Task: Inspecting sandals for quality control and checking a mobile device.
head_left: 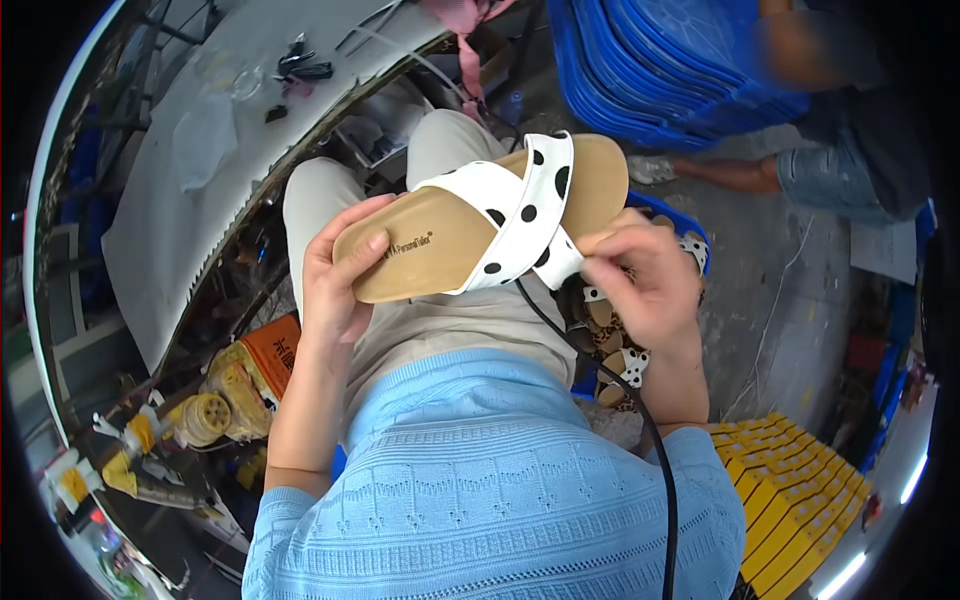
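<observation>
Worktop (190, 200) at far left w/ clear bags and small dark clips; yellow glue tools (205, 415) lower left beside an orange box (280, 350). Left hand (335, 280) wraps the sandal (440, 245) heel, thumb on the tan footbed, grip clamped on it. Sandal sits over the lap, mid-frame, white dotted straps (520, 205) crossing. Right hand (645, 280) pinches a strap end at the sandal's edge, grip closed on it. Black cord (640, 420) runs down from there. More sandals (615, 345) in a blue crate below. Blue crates (670, 70) stacked upper right, yellow ones (790, 480) lower right; another person sits nearby.
</observation>
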{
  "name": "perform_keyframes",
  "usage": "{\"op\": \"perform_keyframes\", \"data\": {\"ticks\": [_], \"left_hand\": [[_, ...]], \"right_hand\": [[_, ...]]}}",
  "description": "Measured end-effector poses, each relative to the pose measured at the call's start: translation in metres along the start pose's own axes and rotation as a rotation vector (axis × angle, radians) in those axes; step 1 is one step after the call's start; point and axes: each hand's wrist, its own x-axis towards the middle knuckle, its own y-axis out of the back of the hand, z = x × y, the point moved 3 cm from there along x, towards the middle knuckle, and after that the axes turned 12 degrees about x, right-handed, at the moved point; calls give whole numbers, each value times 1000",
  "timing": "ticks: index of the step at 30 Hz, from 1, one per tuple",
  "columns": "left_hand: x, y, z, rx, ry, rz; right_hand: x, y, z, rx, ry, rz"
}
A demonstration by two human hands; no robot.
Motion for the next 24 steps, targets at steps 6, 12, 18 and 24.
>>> {"op": "perform_keyframes", "data": {"ticks": [6, 12, 18, 24], "left_hand": [[-28, 20, 6, -134, -168, 44], [-30, 28, -8, -159, -215, -11], [-31, 32, -15, -139, -234, -39], [-32, 31, -13, -55, -300, -42]], "right_hand": [[13, 2, 9, 185, -186, 392], [21, -29, 3, 364, -180, 317], [18, -33, -2, 366, -142, 304], [15, -34, 0, 371, -129, 281]]}}
